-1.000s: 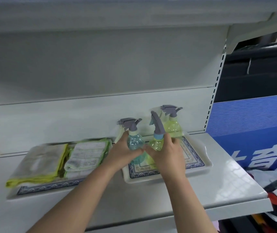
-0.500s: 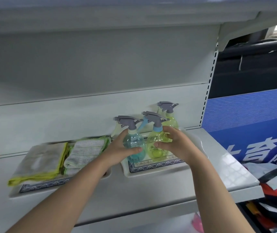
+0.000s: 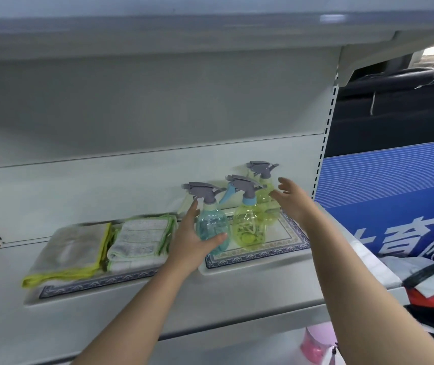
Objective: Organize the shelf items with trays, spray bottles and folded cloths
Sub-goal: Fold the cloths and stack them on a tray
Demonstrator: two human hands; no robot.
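Observation:
Three spray bottles stand on the right tray (image 3: 252, 262): a blue bottle (image 3: 210, 227) at the front left, a yellow-green bottle (image 3: 248, 227) beside it, and a second yellow-green bottle (image 3: 264, 196) at the back. My left hand (image 3: 193, 241) cups the blue bottle, thumb in front and fingers behind. My right hand (image 3: 293, 198) hovers with spread fingers just right of the back bottle, holding nothing. On the left tray (image 3: 92, 285) lie two folded cloths, a grey one with yellow trim (image 3: 71, 248) and a white one with green trim (image 3: 142, 238).
The white shelf (image 3: 263, 293) has a back panel close behind the bottles and another shelf overhead. A slotted upright (image 3: 326, 143) marks its right end. Beyond it are a blue sign (image 3: 394, 196) and bags. A pink object (image 3: 318, 346) sits below the shelf edge.
My right hand let go of the front yellow-green bottle and moved up and right toward the back bottle. My left hand stays on the blue bottle.

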